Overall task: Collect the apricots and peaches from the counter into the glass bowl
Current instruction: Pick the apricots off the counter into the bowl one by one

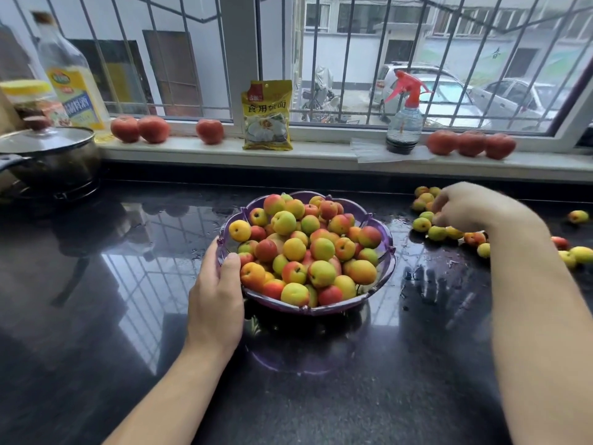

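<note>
Forearms reach in from below: the left hand curls over the near-left rim of the scalloped purple glass bowl, thumb on the lip, gripping it. Smooth round apricots and peaches heap the bowl on the glossy black counter. The right hand stretches far right, fingers bent down among loose fruit; whether it pinches any, I cannot tell.

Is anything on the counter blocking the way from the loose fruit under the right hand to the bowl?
Nothing visible: bare black glossy counter lies between the scattered small apricots under the right hand and the purple-tinted scalloped glass bowl, steadied by the left hand.
</note>
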Demonstrator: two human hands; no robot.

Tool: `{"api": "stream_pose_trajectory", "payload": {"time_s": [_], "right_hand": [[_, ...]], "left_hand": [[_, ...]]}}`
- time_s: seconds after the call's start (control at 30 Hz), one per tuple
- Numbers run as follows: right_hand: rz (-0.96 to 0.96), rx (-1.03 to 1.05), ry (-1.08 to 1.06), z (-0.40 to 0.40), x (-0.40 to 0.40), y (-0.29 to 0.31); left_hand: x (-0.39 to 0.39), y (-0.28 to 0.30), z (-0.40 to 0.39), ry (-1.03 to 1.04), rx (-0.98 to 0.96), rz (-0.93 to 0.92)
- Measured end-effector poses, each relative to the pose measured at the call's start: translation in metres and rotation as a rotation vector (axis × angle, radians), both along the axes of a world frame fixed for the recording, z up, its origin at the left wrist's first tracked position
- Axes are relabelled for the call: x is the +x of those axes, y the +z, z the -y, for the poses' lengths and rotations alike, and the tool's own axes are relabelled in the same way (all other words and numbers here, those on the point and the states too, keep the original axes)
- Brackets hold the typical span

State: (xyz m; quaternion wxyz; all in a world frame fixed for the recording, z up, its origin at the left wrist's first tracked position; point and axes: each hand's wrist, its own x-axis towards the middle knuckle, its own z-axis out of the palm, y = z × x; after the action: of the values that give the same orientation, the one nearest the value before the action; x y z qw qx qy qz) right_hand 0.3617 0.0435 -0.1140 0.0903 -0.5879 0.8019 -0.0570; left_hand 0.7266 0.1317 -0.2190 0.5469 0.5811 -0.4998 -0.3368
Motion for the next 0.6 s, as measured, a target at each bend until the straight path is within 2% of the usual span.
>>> {"api": "stream_pose_trajectory", "payload": {"time_s": [0.23,0.43,0.53,0.6], "right_hand": [[-0.063,0.063,-0.089,0.016,-0.002,-0.039],[-0.039,-0.118,-0.277,0.021,0.006,-0.07],[0.041,-0.238,-0.276,0.015,0.013,-0.046],[0.147,-0.272,-0.103,0.001,0.026,-0.008]], "left_hand": [[-0.001,0.0,-0.001,0.009,0.016,-0.007],[-0.001,-0.001,0.0,0.004,0.007,-0.011],[0.0,-0.001,0.0,0.0,0.004,-0.003],[0.0,0.0,0.0,0.0,0.005,-0.005]]}}
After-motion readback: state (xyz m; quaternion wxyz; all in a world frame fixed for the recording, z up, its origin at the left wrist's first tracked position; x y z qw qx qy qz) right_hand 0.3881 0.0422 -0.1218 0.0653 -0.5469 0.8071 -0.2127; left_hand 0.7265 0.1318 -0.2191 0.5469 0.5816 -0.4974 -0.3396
